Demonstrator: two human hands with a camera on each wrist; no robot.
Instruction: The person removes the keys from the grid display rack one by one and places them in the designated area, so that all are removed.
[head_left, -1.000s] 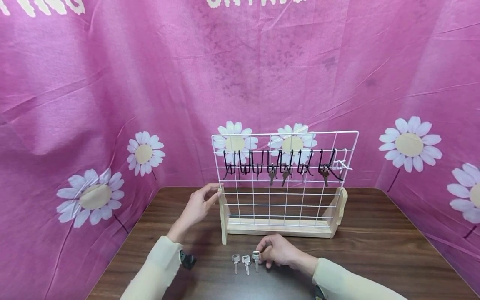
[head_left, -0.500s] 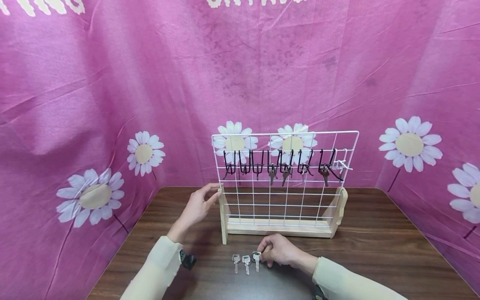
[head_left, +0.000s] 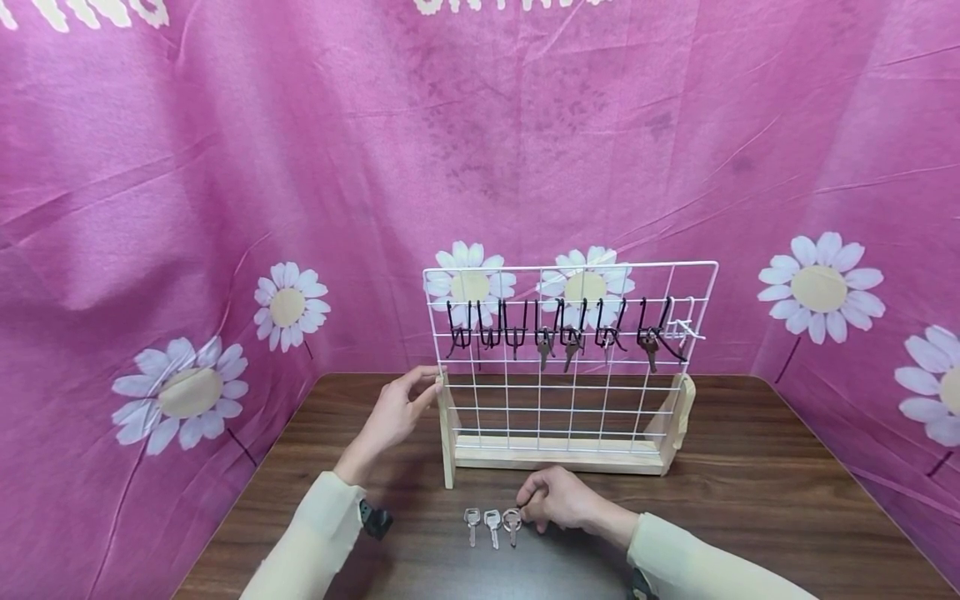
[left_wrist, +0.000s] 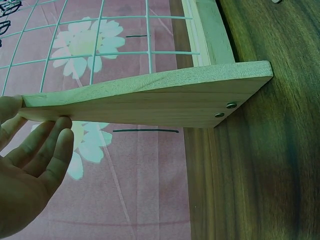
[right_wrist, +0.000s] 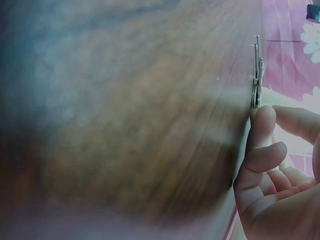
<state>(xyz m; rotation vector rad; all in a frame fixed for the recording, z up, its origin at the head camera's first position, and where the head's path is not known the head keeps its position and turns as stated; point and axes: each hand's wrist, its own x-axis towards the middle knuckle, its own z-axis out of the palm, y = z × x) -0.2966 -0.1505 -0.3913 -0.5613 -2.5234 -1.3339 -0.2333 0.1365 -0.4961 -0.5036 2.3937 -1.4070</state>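
Observation:
Three silver keys, each with a ring, lie in a row on the table: a left key (head_left: pixel 472 527), a middle key (head_left: pixel 492 528) and a right key (head_left: pixel 512 525). My right hand (head_left: pixel 558 502) pinches the ring of the right key at its edge, thumb and forefinger together there. In the right wrist view the keys (right_wrist: pixel 257 75) appear edge-on beyond the fingertips. With my left hand (head_left: pixel 393 410) I hold the upper end of the rack's wooden side panel (left_wrist: pixel 150 102). The white wire rack (head_left: pixel 558 387) stands upright behind the keys.
Black double hooks (head_left: pixel 515 337) line the rack's upper part, several with keys (head_left: pixel 651 354) hanging from them. A white hook (head_left: pixel 681 321) is at the right end. A wooden base bar (head_left: pixel 555 458) joins the side panels. Behind the brown table (head_left: pixel 750 517) hangs a pink flowered cloth (head_left: pixel 360 208).
The right key and its ring have shifted slightly under my right fingers; the ring now shows as a full circle around the key's head. My left hand and the rack stay put.

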